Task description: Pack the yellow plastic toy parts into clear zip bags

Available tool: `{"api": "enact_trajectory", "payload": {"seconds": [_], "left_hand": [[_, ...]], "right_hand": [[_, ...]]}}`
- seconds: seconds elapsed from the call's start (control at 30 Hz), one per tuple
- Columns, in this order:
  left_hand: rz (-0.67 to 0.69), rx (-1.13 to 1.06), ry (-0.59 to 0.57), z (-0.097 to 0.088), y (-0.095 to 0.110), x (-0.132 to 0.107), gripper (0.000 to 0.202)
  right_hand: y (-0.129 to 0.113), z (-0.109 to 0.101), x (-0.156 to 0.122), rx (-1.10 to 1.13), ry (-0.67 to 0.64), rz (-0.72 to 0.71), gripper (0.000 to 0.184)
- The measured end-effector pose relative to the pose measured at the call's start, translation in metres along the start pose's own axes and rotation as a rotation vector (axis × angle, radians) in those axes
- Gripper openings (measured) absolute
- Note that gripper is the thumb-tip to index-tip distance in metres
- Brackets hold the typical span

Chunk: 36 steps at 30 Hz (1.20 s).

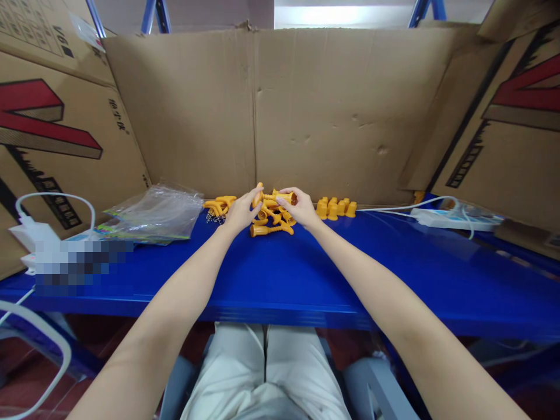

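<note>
Both hands meet over a heap at the back middle of the blue table. Between them lies a yellow plastic piece (286,198) with a cup-like end on the right, a ribbed stem and a curved handle on the left. My left hand (240,212) is closed at the handle end. Around the cup end, the fingers of my right hand (305,206) are wrapped. Similar yellow pieces (272,230) lie in a loose heap just below. Left of my left hand are curved yellow handles (219,205) and small dark metal bits (213,218). Several yellow cups (333,209) stand upright beside my right hand.
Clear plastic bags (153,213) lie at the left. A white charger (37,239) with a cable is at the far left, a white power strip (455,220) at the right. Cardboard (332,111) walls the blue table (280,280) behind and on both sides.
</note>
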<state>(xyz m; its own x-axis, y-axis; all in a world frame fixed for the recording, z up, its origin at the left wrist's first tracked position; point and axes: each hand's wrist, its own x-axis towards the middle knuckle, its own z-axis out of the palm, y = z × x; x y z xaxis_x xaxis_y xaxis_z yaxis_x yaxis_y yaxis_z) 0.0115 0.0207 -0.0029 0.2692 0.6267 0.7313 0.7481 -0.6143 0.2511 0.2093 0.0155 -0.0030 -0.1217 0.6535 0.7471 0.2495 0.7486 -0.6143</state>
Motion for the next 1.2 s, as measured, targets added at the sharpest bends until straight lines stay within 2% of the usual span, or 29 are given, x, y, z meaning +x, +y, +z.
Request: {"api": "enact_trajectory", "payload": {"seconds": [0.07,0.13,0.23,0.33,0.43,0.57,0.77,0.9,0.97,1.07,1.2], "left_hand": [[-0.012,0.035,-0.004,-0.002,0.003,0.0,0.041],[-0.023,0.069,-0.009,-0.003,0.006,0.0,0.037],[0.001,0.12,-0.048,-0.004,0.01,-0.001,0.035],[-0.001,0.161,-0.116,-0.005,0.016,-0.002,0.034],[-0.061,0.187,-0.159,-0.006,0.021,-0.003,0.033],[-0.109,0.188,-0.158,-0.008,0.024,-0.002,0.032],[-0.146,0.012,-0.118,-0.007,0.025,0.0,0.028],[-0.305,-0.217,-0.214,0.0,0.023,0.003,0.022],[-0.354,-0.258,-0.254,0.001,0.022,0.003,0.021],[-0.272,-0.09,-0.222,0.0,0.023,0.001,0.024],[-0.139,0.202,-0.154,-0.006,0.027,-0.002,0.03]], "right_hand": [[0.003,-0.003,0.001,0.007,-0.071,0.036,0.038],[0.005,-0.007,0.001,-0.103,-0.153,0.041,0.032],[0.004,-0.012,0.0,-0.411,-0.336,0.022,0.021],[-0.004,-0.014,-0.003,-0.719,-0.474,-0.007,0.02],[-0.015,-0.014,-0.006,-0.942,-0.455,-0.104,0.021],[-0.023,-0.014,-0.007,-1.122,-0.38,-0.236,0.023],[-0.026,-0.014,-0.006,-1.23,-0.315,-0.349,0.028],[-0.03,-0.014,-0.005,-1.24,-0.295,-0.384,0.03],[-0.03,-0.014,-0.005,-1.236,-0.304,-0.383,0.029],[-0.026,-0.013,-0.006,-1.198,-0.335,-0.339,0.023],[-0.02,-0.012,-0.009,-1.081,-0.454,-0.2,0.023]]}}
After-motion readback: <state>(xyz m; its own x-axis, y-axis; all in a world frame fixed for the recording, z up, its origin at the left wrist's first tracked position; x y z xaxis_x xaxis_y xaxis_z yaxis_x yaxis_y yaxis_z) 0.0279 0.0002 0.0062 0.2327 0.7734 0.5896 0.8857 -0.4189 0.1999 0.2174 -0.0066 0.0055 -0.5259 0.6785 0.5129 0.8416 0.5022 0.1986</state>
